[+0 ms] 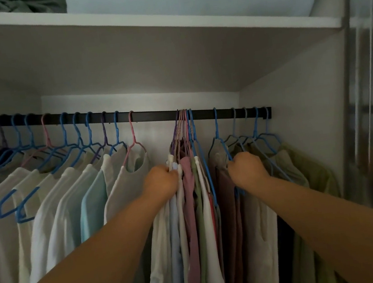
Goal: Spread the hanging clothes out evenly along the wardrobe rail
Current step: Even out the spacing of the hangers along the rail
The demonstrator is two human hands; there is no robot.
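If I drag too hard, hooks in the packed bunch of hangers (185, 127) could tangle or jump off the black rail (154, 116). My left hand (162, 180) grips that bunch's left edge; my right hand (246, 169) clutches the blue hanger (222, 146) just right.

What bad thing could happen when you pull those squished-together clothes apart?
The left hand grips the tight bunch of clothes whose hooks crowd one spot on the black rail. A hard tug might tangle those hooks or lift one off. The right hand holds clothes by a blue hanger; a thin garment could slip off its shoulder. Loose blue hangers dangling at far left might get knocked down.
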